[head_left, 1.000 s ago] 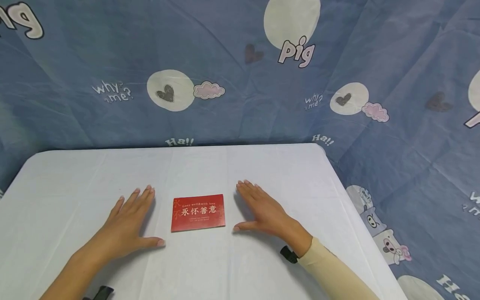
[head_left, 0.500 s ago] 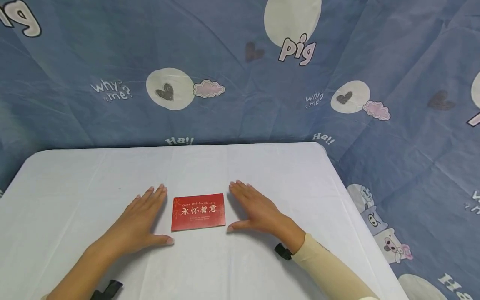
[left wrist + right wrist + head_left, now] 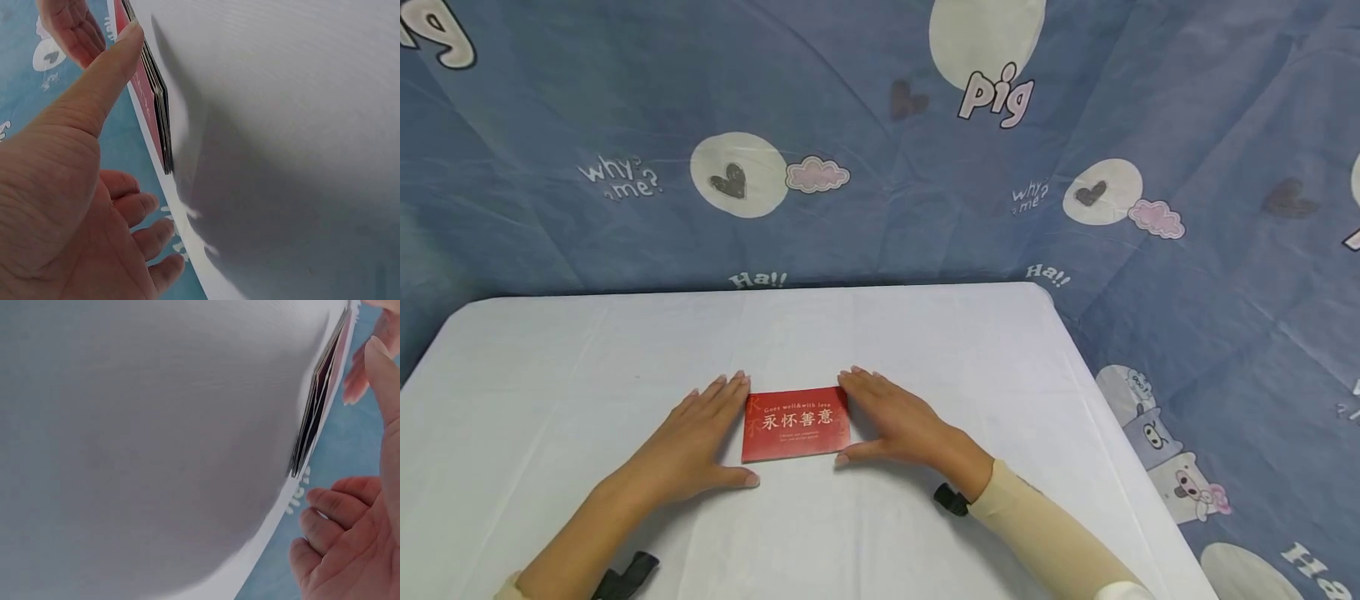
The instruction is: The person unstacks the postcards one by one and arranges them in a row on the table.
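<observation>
Head view shows a red booklet (image 3: 796,423) lying on a white table (image 3: 805,533), slightly left of the lower middle of the frame. Left hand (image 3: 688,450) and right hand (image 3: 902,421) stand apart at its two short sides, fingers extended, thumbs spread; whether they touch it, I cannot tell. Patterned blue cloth (image 3: 880,225) fills the upper frame.

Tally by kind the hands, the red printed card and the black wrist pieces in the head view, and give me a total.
Hands: 2, left hand and right hand
Red printed card: 1, its layers counted as one piece
Black wrist pieces: 2, one at the left wrist, one at the right
Total: 5
</observation>
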`<control>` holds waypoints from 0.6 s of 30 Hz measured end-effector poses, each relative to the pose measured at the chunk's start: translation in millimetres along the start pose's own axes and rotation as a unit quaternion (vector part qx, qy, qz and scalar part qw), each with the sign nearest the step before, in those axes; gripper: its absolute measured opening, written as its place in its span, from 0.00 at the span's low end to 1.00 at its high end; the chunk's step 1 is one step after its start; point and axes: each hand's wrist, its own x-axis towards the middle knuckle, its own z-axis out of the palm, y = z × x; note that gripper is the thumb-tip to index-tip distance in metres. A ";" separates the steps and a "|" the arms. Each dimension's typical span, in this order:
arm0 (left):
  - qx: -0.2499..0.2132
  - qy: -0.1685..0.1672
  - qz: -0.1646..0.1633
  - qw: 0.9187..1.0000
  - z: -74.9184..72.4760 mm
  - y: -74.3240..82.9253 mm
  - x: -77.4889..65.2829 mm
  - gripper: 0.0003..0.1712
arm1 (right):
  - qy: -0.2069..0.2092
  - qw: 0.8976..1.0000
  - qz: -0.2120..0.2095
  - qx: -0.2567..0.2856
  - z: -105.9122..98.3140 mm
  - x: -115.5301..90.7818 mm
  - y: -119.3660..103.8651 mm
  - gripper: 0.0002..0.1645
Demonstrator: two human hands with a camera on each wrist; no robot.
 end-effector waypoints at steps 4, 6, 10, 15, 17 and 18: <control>-0.006 0.001 0.003 1.000 0.4 1.5 3.1 0.78 | -0.002 1.000 -0.009 0.004 0.1 3.3 -0.9 0.66; -0.009 0.000 0.001 1.000 1.3 2.6 4.8 0.79 | -0.006 1.000 -0.011 -0.001 1.2 4.5 -0.5 0.66; -0.010 -0.002 -0.002 1.000 4.2 2.2 7.1 0.79 | -0.011 1.000 -0.008 -0.004 4.0 6.3 0.0 0.65; -0.002 0.002 0.008 1.000 7.2 0.4 8.5 0.75 | -0.019 1.000 -0.002 -0.004 7.6 9.0 0.5 0.64; -0.001 0.004 0.013 1.000 8.1 0.6 9.2 0.74 | -0.023 1.000 0.001 -0.007 8.2 9.5 0.1 0.63; -0.001 0.005 0.015 1.000 8.3 0.9 9.4 0.73 | -0.026 1.000 0.003 -0.008 8.4 9.8 -0.1 0.62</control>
